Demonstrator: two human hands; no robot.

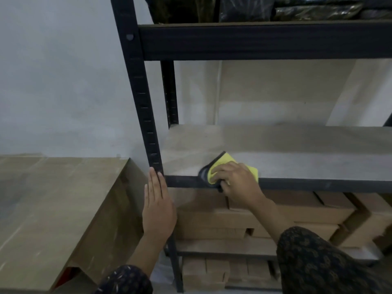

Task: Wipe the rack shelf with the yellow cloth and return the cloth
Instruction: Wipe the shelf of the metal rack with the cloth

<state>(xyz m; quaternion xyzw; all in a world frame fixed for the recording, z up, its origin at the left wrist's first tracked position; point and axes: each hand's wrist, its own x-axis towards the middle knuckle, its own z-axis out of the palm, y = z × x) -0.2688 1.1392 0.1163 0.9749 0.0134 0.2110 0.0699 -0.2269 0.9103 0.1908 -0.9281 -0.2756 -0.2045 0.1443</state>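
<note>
The yellow cloth (228,163), with a dark grey edge, lies on the front left part of the pale rack shelf (297,149) and hangs slightly over its black front rail. My right hand (237,183) presses down on the cloth, fingers curled over it. My left hand (158,206) rests flat, fingers together, against the rack's black front-left post (144,107), just below the shelf's corner. The rest of the shelf board is bare.
A large cardboard box (53,209) stands left of the rack, close to my left arm. Several brown boxes (275,217) fill the shelves below. Dark wrapped bundles (244,7) sit on the shelf above. A pale wall is behind.
</note>
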